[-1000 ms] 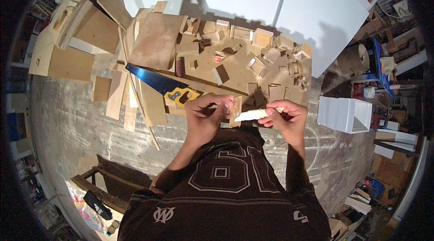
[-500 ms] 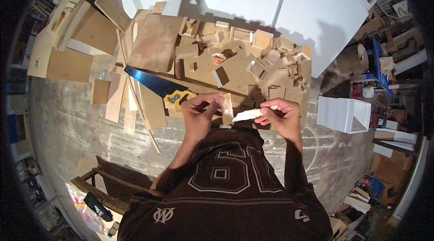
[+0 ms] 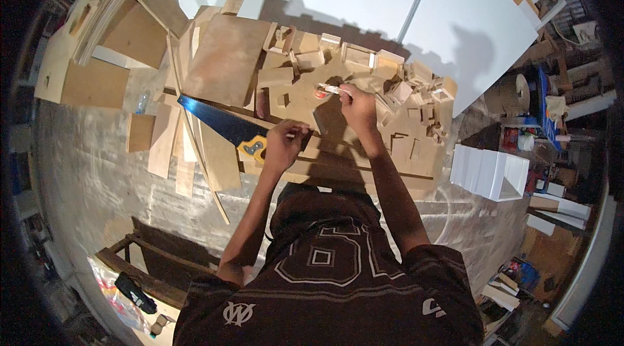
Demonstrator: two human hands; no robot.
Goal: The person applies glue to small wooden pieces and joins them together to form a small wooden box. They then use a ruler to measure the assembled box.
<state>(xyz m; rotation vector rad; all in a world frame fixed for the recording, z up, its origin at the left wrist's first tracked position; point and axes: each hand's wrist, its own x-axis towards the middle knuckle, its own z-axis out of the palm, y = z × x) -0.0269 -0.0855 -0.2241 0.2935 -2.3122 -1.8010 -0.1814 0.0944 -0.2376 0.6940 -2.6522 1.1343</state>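
Between the fingers of my right hand (image 3: 359, 111) is a flat stick with a white, pasty coating (image 3: 331, 89). Its coated end is at a small red-and-white cup (image 3: 319, 94) on the wooden work board. My left hand (image 3: 285, 146) is closed in a pinch near the front of the board, just right of the yellow handle (image 3: 253, 148) of a handsaw. The small wood piece in that pinch is mostly hidden by fingers and shadow. A dark-faced wooden block (image 3: 323, 118) lies between my hands.
Small wooden boxes and frames (image 3: 357, 55) crowd the board's back and right. The blue saw blade (image 3: 211, 117) points left over loose planks (image 3: 166, 141). A large plywood panel (image 3: 224, 60) lies at back left. White boxes (image 3: 491, 172) stand right; a low wooden frame (image 3: 156, 248) is lower left.
My right hand has carried the coated stick away from the wood piece, forward to the cup. My left hand has shifted slightly left and forward, staying closed.
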